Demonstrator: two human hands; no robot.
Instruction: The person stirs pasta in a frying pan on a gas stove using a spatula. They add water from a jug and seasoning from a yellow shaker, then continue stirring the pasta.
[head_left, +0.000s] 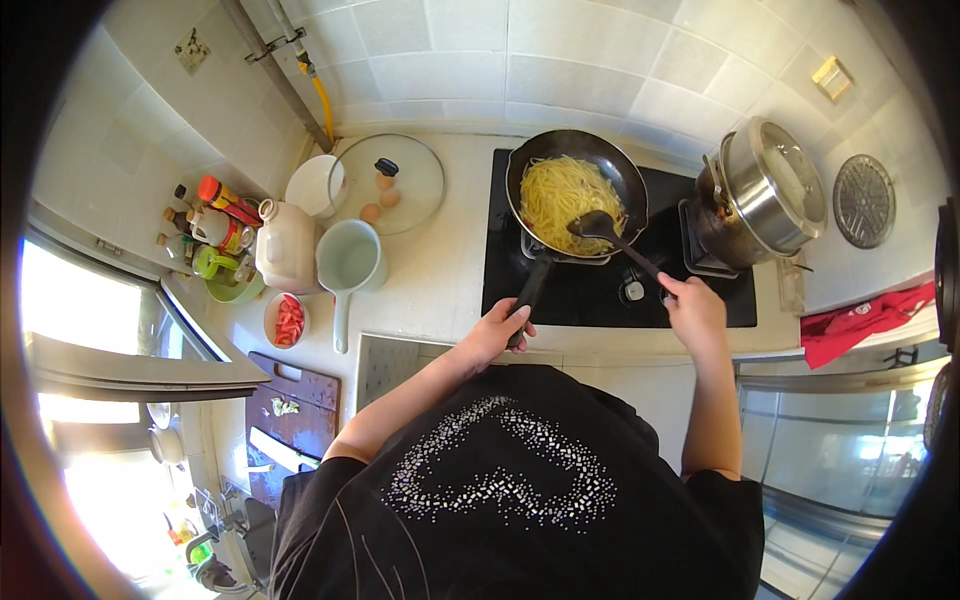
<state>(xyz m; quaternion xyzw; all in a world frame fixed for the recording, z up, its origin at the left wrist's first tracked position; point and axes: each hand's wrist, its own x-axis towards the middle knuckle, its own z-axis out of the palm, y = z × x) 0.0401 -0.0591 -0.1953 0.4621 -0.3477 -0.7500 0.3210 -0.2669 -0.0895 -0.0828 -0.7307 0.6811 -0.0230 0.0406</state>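
Note:
My left hand (501, 328) grips the black handle (532, 292) of a dark wok (634, 172) on the left burner of a black glass cooktop (499, 277). In the wok lies a heap of pale yellow shreds (566, 191), perhaps shredded potato. My right hand (694, 307) is shut on the shaft of a black cooking spatula or ladle (596, 225). Its head rests on the shreds at the wok's right side, and what lies beneath it is hidden.
On the right burner stands a steel pot (750, 195). Left of the cooktop are a glass lid (420, 191), several eggs (388, 197), a pale long-handled dipper (352, 259), a bowl of red slices (289, 321), a jug (289, 244) and a cutting board (315, 390) bearing a knife (281, 450).

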